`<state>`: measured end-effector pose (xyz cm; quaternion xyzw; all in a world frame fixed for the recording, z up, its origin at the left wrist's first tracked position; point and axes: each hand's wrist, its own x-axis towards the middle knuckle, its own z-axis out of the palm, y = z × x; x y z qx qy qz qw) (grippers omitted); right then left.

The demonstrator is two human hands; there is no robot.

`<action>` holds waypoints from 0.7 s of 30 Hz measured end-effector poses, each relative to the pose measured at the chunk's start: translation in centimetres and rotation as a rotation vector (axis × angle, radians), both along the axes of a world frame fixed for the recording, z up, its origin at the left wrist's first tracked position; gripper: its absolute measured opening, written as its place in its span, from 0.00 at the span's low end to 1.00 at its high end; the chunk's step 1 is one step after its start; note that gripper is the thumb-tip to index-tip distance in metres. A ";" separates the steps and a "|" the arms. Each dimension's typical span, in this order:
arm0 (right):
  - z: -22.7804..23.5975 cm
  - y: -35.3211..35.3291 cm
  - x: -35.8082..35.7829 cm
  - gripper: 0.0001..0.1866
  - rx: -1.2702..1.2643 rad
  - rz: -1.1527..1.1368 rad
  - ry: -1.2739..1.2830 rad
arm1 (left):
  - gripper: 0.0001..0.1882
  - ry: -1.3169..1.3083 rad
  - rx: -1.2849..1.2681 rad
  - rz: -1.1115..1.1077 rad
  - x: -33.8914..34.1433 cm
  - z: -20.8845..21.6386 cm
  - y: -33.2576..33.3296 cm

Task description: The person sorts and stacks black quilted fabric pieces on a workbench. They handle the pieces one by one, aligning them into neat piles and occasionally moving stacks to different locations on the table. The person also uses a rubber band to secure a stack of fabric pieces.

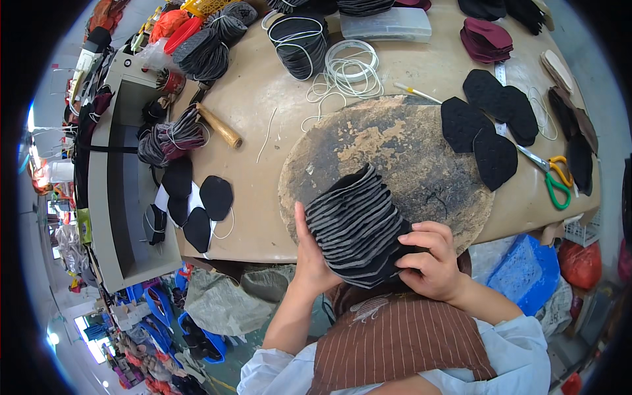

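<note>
Between my two hands is a thick stack of black and grey fabric pieces (pixel 355 227), its layered edges turned up toward me. My left hand (pixel 313 257) supports the stack along its left side, thumb pointing up. On the right, my right hand (pixel 431 260) grips the stack's lower right edge with bent fingers. The stack is over the near edge of a worn round board (pixel 388 138) lying on the table. Black cut pieces (pixel 495 158) overlap the board's right rim.
Scissors (pixel 553 174) with green and orange handles lie right. White cord (pixel 349 72) is coiled behind the board. A wooden-handled tool (pixel 220 125) lies left, near black pieces (pixel 216 197). Tied bundles (pixel 299 43) and a clear box (pixel 385 25) stand at the back. A grey cabinet (pixel 108 217) borders the left.
</note>
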<state>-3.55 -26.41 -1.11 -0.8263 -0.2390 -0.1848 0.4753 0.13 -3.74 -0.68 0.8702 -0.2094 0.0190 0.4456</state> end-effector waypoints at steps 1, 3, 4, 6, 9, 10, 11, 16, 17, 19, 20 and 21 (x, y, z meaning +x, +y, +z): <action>0.0 0.0 0.1 0.21 0.013 0.001 -0.001 | 0.72 -0.001 0.004 0.005 0.0 0.0 0.0; 0.1 0.3 0.2 0.24 0.052 -0.009 0.009 | 0.72 -0.009 0.006 0.007 0.0 0.0 0.0; 0.2 0.4 0.3 0.26 0.063 -0.016 0.015 | 0.72 -0.015 0.003 0.004 0.0 -0.1 0.0; 0.6 0.5 0.4 0.31 0.052 -0.032 0.027 | 0.72 -0.020 -0.003 -0.002 0.0 -0.1 0.0; 1.0 0.5 0.5 0.38 0.010 -0.010 0.054 | 0.72 -0.015 -0.011 -0.006 0.0 -0.1 0.1; 1.2 0.5 0.6 0.39 -0.009 0.002 0.067 | 0.72 -0.014 -0.014 -0.005 0.0 0.0 0.1; 1.4 0.5 0.7 0.40 -0.028 0.015 0.080 | 0.72 -0.013 -0.017 -0.005 0.1 0.0 0.0; 1.6 0.4 1.3 0.40 -0.066 0.055 0.083 | 0.72 0.012 -0.031 0.003 -0.1 -0.3 0.2; 1.4 0.3 1.3 0.39 -0.062 0.050 0.076 | 0.72 0.020 -0.036 0.003 -0.1 -0.4 0.2; 1.0 0.3 1.2 0.38 -0.051 0.040 0.063 | 0.72 0.029 -0.061 -0.002 -0.1 -0.4 0.2; 0.9 0.3 1.1 0.38 -0.042 0.035 0.056 | 0.72 0.034 -0.073 -0.005 -0.1 -0.5 0.2; 0.7 0.3 1.0 0.38 -0.034 0.030 0.051 | 0.72 0.034 -0.063 -0.003 -0.1 -0.4 0.1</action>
